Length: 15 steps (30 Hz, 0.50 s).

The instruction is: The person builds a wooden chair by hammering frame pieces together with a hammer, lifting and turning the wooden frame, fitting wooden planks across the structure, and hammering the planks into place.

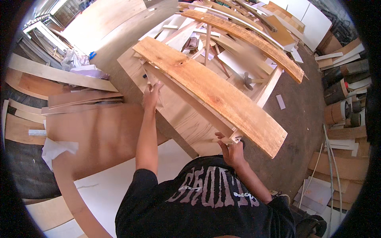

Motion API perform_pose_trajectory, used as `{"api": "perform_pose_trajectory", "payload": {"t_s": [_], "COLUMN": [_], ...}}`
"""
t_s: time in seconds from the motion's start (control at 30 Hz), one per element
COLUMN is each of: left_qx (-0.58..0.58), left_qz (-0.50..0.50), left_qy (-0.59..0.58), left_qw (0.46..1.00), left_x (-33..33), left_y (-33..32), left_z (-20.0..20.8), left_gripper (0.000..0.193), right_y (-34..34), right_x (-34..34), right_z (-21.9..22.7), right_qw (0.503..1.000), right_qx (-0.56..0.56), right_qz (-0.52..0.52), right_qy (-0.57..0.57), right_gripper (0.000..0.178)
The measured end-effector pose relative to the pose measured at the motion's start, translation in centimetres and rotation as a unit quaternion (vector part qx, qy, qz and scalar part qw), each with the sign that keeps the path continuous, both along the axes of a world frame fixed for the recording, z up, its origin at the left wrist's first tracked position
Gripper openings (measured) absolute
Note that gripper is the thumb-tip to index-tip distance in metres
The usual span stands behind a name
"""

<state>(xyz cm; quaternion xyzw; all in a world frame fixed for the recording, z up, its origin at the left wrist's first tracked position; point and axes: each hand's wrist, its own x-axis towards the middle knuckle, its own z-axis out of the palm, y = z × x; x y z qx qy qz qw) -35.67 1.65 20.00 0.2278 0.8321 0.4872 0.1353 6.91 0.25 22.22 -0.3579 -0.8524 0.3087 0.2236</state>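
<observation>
A wooden frame lies before me on a pale plywood sheet (190,127). Its near side carries a broad, knotty plank (210,91), slanting from far left to near right. A second rough plank (246,35) runs along the far side, and a short crosspiece (270,87) spans between them at the right. My left hand (151,94) is closed on the frame's left end, below the plank. At the near right end my right hand (232,152) grips the frame's end piece under the plank, its fingers partly hidden. Inside the frame rests a hammer (249,81).
Offcuts and boards are heaped beyond the frame. Brown panels (99,135) and a white sheet (119,190) lie at my left. Rolls and stacked boards (337,113) line the right side. A small offcut (280,102) is on the dark floor.
</observation>
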Motion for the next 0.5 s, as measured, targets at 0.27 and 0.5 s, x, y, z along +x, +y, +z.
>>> {"api": "perform_pose_trajectory", "payload": {"t_s": [0.27, 0.5], "left_qx": [-0.065, 0.028], "left_qz": [0.073, -0.018], "left_qy": [0.024, -0.035], "left_qw": [0.995, 0.999], "left_x": [0.2, -2.6], "left_y": [1.5, 0.4], "left_z": [-4.0, -6.0], "left_gripper": [0.061, 0.05], "right_y": [-0.1, -0.4], "right_x": [-0.2, -1.3], "right_z": [0.6, 3.5], "right_qw": [1.0, 0.996], "right_qx": [-0.028, -0.089], "right_qz": [-0.004, -0.02], "right_qy": [0.005, 0.01], "right_gripper": [0.022, 0.019]}}
